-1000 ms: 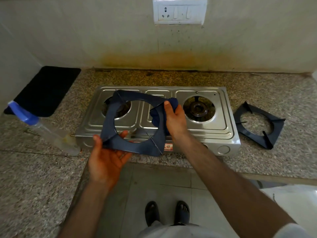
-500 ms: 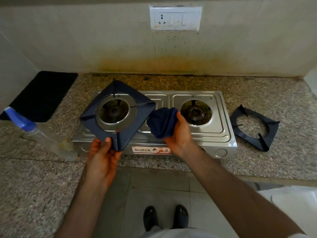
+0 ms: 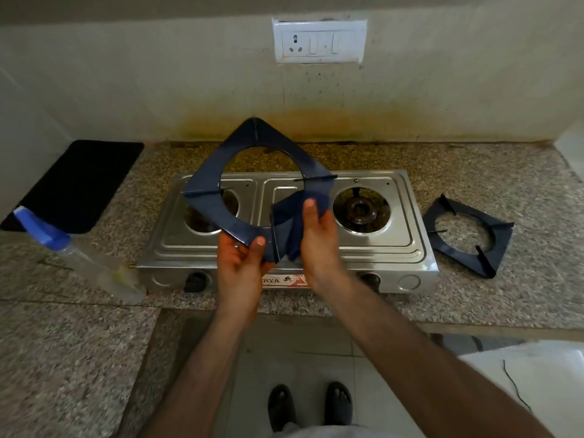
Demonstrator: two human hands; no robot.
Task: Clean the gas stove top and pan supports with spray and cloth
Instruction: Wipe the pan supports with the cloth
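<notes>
A steel two-burner gas stove point(image 3: 373, 248) stands on the granite counter. My left hand point(image 3: 241, 263) pinches the near corner of a dark blue square pan support point(image 3: 205, 188), holding it tilted up above the stove's left half. My right hand point(image 3: 317, 238) grips a dark blue cloth point(image 3: 289, 222) and presses it against the support's right lower side. A second pan support point(image 3: 493, 245) lies flat on the counter right of the stove. A clear spray bottle with a blue head point(image 3: 79, 257) lies tilted at the stove's left.
A black mat point(image 3: 79, 184) lies at the back left of the counter point(image 3: 474, 172). A white switch plate point(image 3: 319, 39) is on the stained wall behind. My sandalled feet point(image 3: 309, 406) stand on the tiled floor below. A white surface point(image 3: 537, 374) is at lower right.
My left hand has lifted the pan support higher and swung it toward the middle. My right hand has brought the cloth from beside it onto its right lower edge.
</notes>
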